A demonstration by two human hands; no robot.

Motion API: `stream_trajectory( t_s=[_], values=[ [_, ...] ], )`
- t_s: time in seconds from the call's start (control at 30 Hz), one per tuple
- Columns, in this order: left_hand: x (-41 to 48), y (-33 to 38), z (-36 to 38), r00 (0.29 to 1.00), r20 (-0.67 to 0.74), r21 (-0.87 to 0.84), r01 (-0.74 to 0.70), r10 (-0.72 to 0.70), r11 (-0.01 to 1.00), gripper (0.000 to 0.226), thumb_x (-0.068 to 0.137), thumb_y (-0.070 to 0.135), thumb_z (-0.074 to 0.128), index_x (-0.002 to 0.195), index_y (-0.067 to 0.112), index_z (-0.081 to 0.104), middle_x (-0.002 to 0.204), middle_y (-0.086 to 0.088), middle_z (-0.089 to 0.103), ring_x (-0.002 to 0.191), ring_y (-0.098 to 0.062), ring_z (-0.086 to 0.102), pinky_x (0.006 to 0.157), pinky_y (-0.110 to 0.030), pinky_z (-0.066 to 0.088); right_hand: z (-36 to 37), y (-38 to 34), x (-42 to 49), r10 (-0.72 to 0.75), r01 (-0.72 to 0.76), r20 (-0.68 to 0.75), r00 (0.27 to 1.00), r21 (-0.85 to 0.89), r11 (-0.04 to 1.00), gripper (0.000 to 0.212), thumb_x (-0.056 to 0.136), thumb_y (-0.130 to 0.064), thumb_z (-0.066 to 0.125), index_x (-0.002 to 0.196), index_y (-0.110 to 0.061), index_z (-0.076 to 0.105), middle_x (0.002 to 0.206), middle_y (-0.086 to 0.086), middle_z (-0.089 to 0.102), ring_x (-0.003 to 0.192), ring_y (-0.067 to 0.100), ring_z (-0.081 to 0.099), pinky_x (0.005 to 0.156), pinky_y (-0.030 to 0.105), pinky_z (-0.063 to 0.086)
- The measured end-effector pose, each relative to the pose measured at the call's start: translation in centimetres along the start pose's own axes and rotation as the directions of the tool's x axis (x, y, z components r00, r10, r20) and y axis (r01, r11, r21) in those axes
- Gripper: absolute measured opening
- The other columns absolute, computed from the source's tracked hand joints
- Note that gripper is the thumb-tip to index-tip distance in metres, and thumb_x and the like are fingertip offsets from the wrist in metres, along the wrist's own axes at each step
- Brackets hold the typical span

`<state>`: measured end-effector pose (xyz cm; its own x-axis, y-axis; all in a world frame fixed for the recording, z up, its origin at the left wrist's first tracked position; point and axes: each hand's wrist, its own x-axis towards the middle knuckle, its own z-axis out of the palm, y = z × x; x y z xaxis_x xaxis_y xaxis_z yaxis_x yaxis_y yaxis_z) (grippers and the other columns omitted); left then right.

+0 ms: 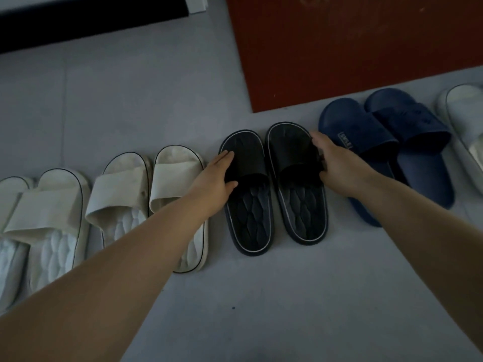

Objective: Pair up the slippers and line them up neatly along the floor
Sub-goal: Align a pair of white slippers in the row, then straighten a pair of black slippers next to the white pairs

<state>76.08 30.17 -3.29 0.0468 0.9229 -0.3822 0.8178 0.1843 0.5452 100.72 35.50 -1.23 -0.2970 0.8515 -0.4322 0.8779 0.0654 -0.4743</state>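
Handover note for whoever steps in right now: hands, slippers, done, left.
Left hand: resting on the strap of the left black slipper, outer side.
Right hand: gripping the strap of the right black slipper, outer side.
Row on the floor: two white pairs left, black pair middle, navy pair right, one more white slipper at the right edge, partner out of view.
Done: visible pairs matched, toes one way.
Left: square up the black pair; check the far right.

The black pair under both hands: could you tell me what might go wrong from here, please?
The left hand is close beside a white slipper, so a sideways nudge might knock it askew. The right hand sits against the blue pair, which could shift. The black pair looks slightly splayed and may end unparallel.
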Motion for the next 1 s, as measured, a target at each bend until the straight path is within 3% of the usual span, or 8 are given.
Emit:
stream_trajectory(
  t_s=[0.27, 0.43, 0.57, 0.63, 0.7, 0.8, 0.87, 1.0],
  values=[
    [-0.4, 0.4, 0.6, 0.999, -0.025, -0.014, 0.048, -0.048, 0.999, 0.067, 0.089, 0.016, 0.055, 0.146, 0.012, 0.021, 0.156, -0.006, 0.020, 0.143, -0.019, 0.021, 0.114, -0.026, 0.016, 1.0, -0.5, -0.4, 0.045, -0.046, -0.043, 0.998, -0.013, 0.999, 0.079, 0.084, 0.002, 0.052, 0.147, -0.019, 0.009, 0.131, 0.020, 0.054, 0.113, 0.036, 0.055, 0.093, 0.039, 0.043],
    [-1.6, 0.9, -1.1, 0.999, -0.019, -0.091, 0.037, -0.039, 0.995, 0.065, 0.089, 0.013, 0.056, 0.145, 0.010, 0.023, 0.153, -0.010, 0.025, 0.140, -0.024, 0.027, 0.114, -0.030, 0.021, 0.5, -1.8, -2.4, 0.064, -0.063, -0.088, 0.994, 0.012, 0.998, 0.076, 0.081, -0.010, 0.059, 0.145, -0.020, 0.019, 0.144, 0.014, 0.038, 0.127, 0.036, 0.043, 0.102, 0.045, 0.040],
    [-2.8, 2.7, -5.2, 0.998, 0.005, -0.061, -0.055, 0.056, 0.997, 0.055, 0.087, 0.011, 0.058, 0.137, 0.001, 0.037, 0.144, -0.018, 0.039, 0.132, -0.029, 0.039, 0.107, -0.026, 0.027, -3.0, -2.8, -7.7, 0.129, -0.128, 0.011, 0.992, -0.048, 0.991, 0.078, 0.082, -0.014, 0.063, 0.145, -0.018, 0.017, 0.145, 0.015, 0.035, 0.126, 0.035, 0.043, 0.103, 0.041, 0.038],
    [-3.3, 4.3, -7.6, 0.996, -0.011, -0.058, -0.086, 0.085, 0.995, 0.050, 0.088, 0.013, 0.058, 0.133, 0.000, 0.042, 0.140, -0.020, 0.044, 0.127, -0.031, 0.044, 0.101, -0.028, 0.032, -6.4, -3.0, -11.4, 0.180, -0.162, 0.100, 0.978, -0.166, 0.973, 0.075, 0.085, -0.014, 0.059, 0.145, -0.015, 0.015, 0.141, 0.014, 0.040, 0.120, 0.032, 0.048, 0.098, 0.038, 0.041],
    [-3.7, 6.1, -9.5, 0.996, -0.001, -0.066, -0.092, 0.093, 0.994, 0.057, 0.088, 0.020, 0.058, 0.139, 0.007, 0.037, 0.144, -0.016, 0.040, 0.131, -0.029, 0.041, 0.108, -0.033, 0.031, -9.8, -3.0, -14.7, 0.212, -0.175, 0.163, 0.964, -0.214, 0.961, 0.072, 0.085, -0.016, 0.059, 0.144, -0.010, 0.020, 0.134, 0.016, 0.047, 0.112, 0.031, 0.052, 0.089, 0.033, 0.042],
    [-3.5, 9.0, -9.6, 0.989, 0.003, -0.061, -0.147, 0.147, 0.987, 0.058, 0.086, 0.023, 0.061, 0.139, 0.011, 0.040, 0.143, -0.014, 0.044, 0.130, -0.027, 0.043, 0.108, -0.035, 0.032, -13.0, -1.3, -17.4, 0.206, -0.182, 0.114, 0.972, -0.196, 0.964, 0.063, 0.084, -0.014, 0.060, 0.139, -0.003, 0.032, 0.131, 0.018, 0.051, 0.112, 0.031, 0.053, 0.082, 0.023, 0.036],
    [-2.9, 10.4, -8.1, 0.984, 0.008, -0.054, -0.178, 0.178, 0.983, 0.057, 0.084, 0.024, 0.064, 0.136, 0.012, 0.045, 0.140, -0.012, 0.049, 0.128, -0.026, 0.047, 0.107, -0.034, 0.034, -13.3, 1.2, -17.1, 0.232, -0.220, 0.032, 0.972, -0.205, 0.954, 0.068, 0.083, -0.015, 0.061, 0.143, -0.014, 0.027, 0.139, 0.011, 0.045, 0.119, 0.029, 0.050, 0.095, 0.032, 0.039],
    [-0.2, 12.9, -2.5, 0.969, 0.076, -0.090, -0.228, 0.235, 0.970, 0.062, 0.081, 0.024, 0.068, 0.138, 0.016, 0.042, 0.146, -0.004, 0.042, 0.130, -0.020, 0.043, 0.110, -0.029, 0.031, -13.1, 8.1, -13.0, 0.237, -0.230, 0.003, 0.972, -0.238, 0.944, 0.071, 0.082, -0.015, 0.062, 0.143, -0.018, 0.026, 0.144, 0.010, 0.037, 0.123, 0.031, 0.046, 0.098, 0.041, 0.041]
  ],
)
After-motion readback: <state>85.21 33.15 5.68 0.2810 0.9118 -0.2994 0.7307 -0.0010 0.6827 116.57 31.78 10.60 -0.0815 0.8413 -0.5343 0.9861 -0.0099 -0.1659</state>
